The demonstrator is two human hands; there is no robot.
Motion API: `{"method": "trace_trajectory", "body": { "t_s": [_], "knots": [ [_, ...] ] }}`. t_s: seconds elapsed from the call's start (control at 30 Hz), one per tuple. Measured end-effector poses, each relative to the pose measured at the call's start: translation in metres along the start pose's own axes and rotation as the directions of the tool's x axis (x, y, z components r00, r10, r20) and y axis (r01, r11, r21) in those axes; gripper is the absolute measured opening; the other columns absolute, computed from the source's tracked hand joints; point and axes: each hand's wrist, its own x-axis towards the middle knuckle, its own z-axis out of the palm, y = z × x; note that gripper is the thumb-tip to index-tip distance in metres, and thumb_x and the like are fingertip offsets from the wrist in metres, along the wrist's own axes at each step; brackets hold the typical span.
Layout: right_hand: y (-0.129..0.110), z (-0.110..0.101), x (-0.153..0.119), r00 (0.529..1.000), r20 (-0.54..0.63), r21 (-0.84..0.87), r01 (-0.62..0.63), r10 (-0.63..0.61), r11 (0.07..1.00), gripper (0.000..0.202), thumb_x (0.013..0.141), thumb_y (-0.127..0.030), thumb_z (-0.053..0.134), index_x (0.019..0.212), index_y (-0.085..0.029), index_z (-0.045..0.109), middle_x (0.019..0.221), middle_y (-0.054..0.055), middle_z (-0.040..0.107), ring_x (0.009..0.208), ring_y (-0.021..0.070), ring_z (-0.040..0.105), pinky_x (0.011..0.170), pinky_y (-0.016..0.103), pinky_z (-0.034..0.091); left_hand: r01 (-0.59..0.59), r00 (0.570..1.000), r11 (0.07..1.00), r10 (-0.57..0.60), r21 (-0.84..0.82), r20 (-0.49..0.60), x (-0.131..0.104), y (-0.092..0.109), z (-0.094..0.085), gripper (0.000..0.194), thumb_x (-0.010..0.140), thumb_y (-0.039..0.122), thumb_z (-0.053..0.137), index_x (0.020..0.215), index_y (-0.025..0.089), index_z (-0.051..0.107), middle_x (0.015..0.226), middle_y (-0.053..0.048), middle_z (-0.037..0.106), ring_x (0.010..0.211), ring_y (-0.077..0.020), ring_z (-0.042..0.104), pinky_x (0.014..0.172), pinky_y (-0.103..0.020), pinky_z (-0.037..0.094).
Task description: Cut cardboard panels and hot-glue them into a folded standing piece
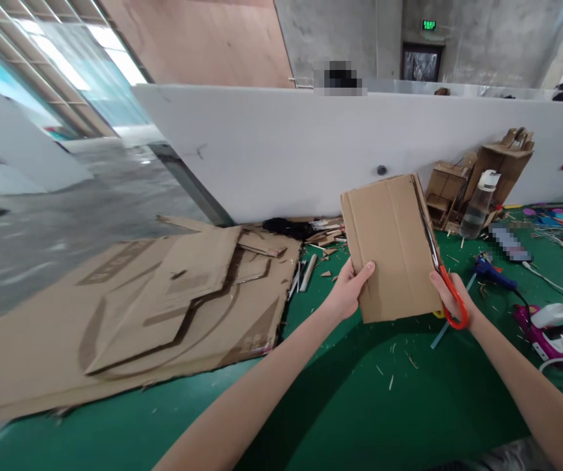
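A rectangular piece of brown cardboard (392,248) is held up, tilted, above the green table. My left hand (352,288) grips its lower left edge, with the thumb lying on the front face and the fingers behind it. In my right hand (450,294) is a pair of scissors (460,314) with orange-red handles. Their blades lie along the cardboard's right edge, pointing up and away. The right fingers are partly hidden behind the cardboard and the handles.
Large flat cardboard sheets (129,314) cover the table's left side. At the right are a water bottle (480,203), a cardboard model (497,163), a phone (511,242), a blue glue gun (494,271) and a magenta power strip (546,333) with cables. A white partition (271,150) stands behind.
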Motion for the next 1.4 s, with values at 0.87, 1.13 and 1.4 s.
{"method": "trace_trajectory", "body": {
  "t_s": [0.87,1.13,1.4],
  "knots": [
    [-0.006,-0.007,0.002,0.993,-0.109,-0.168,0.034,-0.053,0.985,0.049,0.086,-0.056,0.05,0.058,-0.022,0.029,0.052,-0.005,0.026,0.051,0.0091,0.025,0.047,0.027,0.019,-0.037,0.999,0.999,0.036,0.005,0.022,-0.006,-0.009,0.007,0.049,0.069,0.041,0.078,0.11,0.022,0.059,0.122,-0.008,0.066,0.109,-0.0249,0.062,0.092,-0.038,0.051],
    [-0.005,-0.001,-0.003,0.98,-0.178,-0.203,0.049,-0.086,0.978,0.052,0.089,-0.057,0.044,0.054,-0.023,0.025,0.048,-0.004,0.026,0.048,0.0088,0.023,0.045,0.028,0.017,-0.033,0.999,0.999,0.033,-0.008,0.022,-0.006,-0.013,0.006,0.048,0.069,0.041,0.078,0.11,0.022,0.059,0.12,-0.007,0.067,0.11,-0.0248,0.062,0.093,-0.038,0.05],
    [-0.009,-0.002,0.002,0.993,-0.118,-0.176,-0.012,-0.009,0.984,0.05,0.086,-0.057,0.048,0.056,-0.023,0.028,0.051,-0.004,0.026,0.051,0.0094,0.025,0.047,0.027,0.019,0.048,0.999,0.995,-0.05,-0.083,-0.021,-0.004,-0.017,0.003,0.045,0.067,0.038,0.081,0.105,0.024,0.062,0.113,-0.004,0.069,0.102,-0.0217,0.065,0.09,-0.036,0.051]
  ]
}}
